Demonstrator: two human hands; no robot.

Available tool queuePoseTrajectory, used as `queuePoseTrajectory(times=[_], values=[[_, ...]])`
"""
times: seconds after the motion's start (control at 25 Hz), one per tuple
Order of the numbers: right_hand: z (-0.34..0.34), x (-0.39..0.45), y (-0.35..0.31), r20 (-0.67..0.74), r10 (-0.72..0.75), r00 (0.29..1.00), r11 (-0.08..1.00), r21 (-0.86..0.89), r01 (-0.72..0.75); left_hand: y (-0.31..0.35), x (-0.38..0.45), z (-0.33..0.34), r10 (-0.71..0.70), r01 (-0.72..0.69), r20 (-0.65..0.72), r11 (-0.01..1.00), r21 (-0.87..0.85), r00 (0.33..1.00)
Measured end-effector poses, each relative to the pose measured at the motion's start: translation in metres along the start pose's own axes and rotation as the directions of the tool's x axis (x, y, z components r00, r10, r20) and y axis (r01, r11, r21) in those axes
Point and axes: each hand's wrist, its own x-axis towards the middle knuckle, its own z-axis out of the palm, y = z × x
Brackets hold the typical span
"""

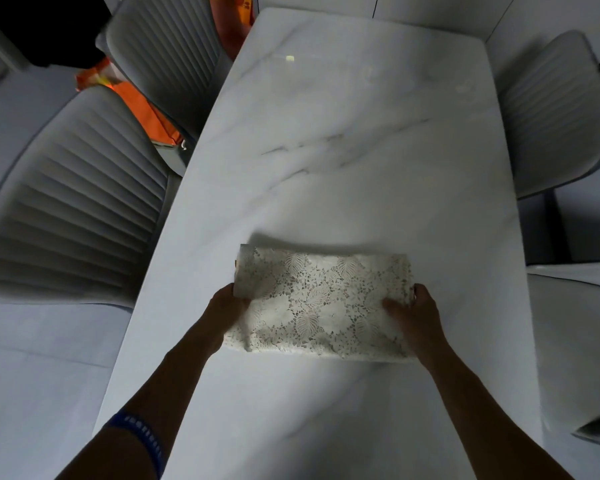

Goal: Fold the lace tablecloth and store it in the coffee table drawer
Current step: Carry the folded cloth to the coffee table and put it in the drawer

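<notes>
Both hands grip the lace tablecloth (321, 304), already folded to a compact rectangle lying near the front of the marble surface (343, 140). The left hand (227, 306) pinches the left short edge, fingers tucked under it so that end curls up; the right hand (414, 311) clamps the right edge, thumb on top. Holding both ends likely keeps the layers aligned for another fold or a lift. Ahead, the surface lies bare and wide. Ribbed chairs (73, 209) crowd its left and right sides. No coffee table drawer is in view.
</notes>
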Motion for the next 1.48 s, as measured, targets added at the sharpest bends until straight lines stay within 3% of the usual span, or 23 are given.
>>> queuePoseTrajectory(times=[0.12, 0.24, 0.44, 0.56, 0.72, 0.8, 0.88, 0.92, 0.96, 1.0, 1.08, 1.16, 1.32, 1.4, 1.48], values=[[0.010, -0.013, -0.006, -0.032, 0.045, 0.998, 0.998, -0.037, -0.046, -0.001, -0.010, -0.023, 0.038, -0.033, 0.057, 0.996, -0.084, 0.998], [0.025, -0.019, -0.021, -0.015, -0.048, 0.999, 0.987, -0.157, 0.045, -0.015, -0.023, -0.028, 0.048, -0.054, -0.048, 0.989, -0.136, 0.998], [0.048, -0.040, -0.022, 0.046, 0.073, 0.996, 0.930, -0.364, -0.051, -0.036, -0.045, -0.038, 0.040, -0.014, -0.280, 0.995, 0.096, 0.959], [0.051, -0.041, -0.012, 0.060, 0.145, 0.988, 0.913, -0.392, -0.111, -0.039, -0.041, -0.048, 0.097, 0.029, -0.410, 0.956, 0.291, 0.907], [0.058, -0.046, -0.016, 0.208, 0.178, 0.962, 0.943, -0.316, -0.106, -0.055, -0.050, -0.030, 0.082, 0.077, -0.306, 0.877, 0.474, 0.949], [0.061, -0.052, -0.026, 0.224, 0.172, 0.959, 0.846, -0.532, -0.028, -0.070, -0.060, -0.019, 0.117, 0.113, -0.383, 0.841, 0.528, 0.916], [0.066, -0.051, -0.038, 0.116, -0.099, 0.988, 0.621, -0.769, 0.153, -0.085, -0.074, -0.009, 0.158, 0.117, -0.451, 0.844, 0.524, 0.878], [0.069, -0.050, -0.044, 0.116, -0.239, 0.964, 0.548, -0.804, 0.232, -0.091, -0.080, -0.003, 0.169, 0.106, -0.473, 0.858, 0.502, 0.864], [0.072, -0.047, -0.047, 0.121, -0.281, 0.952, 0.550, -0.793, 0.263, -0.095, -0.083, -0.001, 0.157, 0.108, -0.506, 0.884, 0.455, 0.848], [0.075, -0.047, -0.047, 0.086, -0.214, 0.973, 0.639, -0.741, 0.206, -0.096, -0.083, -0.002, 0.123, 0.121, -0.538, 0.911, 0.394, 0.834], [0.078, -0.047, -0.037, -0.042, 0.055, 0.998, 0.845, -0.531, -0.068, -0.094, -0.070, -0.016, 0.054, 0.176, -0.557, 0.920, 0.351, 0.829], [0.078, -0.049, -0.023, -0.025, 0.194, 0.981, 0.917, -0.351, -0.190, -0.085, -0.049, -0.037, -0.031, 0.234, -0.515, 0.913, 0.334, 0.857], [0.077, -0.053, -0.024, 0.032, 0.071, 0.997, 0.931, -0.361, -0.055, -0.060, -0.038, -0.053, -0.168, 0.187, -0.352, 0.982, 0.019, 0.921], [0.079, -0.060, -0.031, 0.023, -0.071, 0.997, 0.937, -0.343, 0.075, -0.051, -0.051, -0.044, -0.095, 0.101, -0.372, 0.995, -0.003, 0.924], [0.080, -0.075, -0.038, 0.009, -0.212, 0.977, 0.917, -0.345, 0.202, -0.044, -0.070, -0.035, 0.093, -0.053, -0.396, 0.993, 0.110, 0.914]])
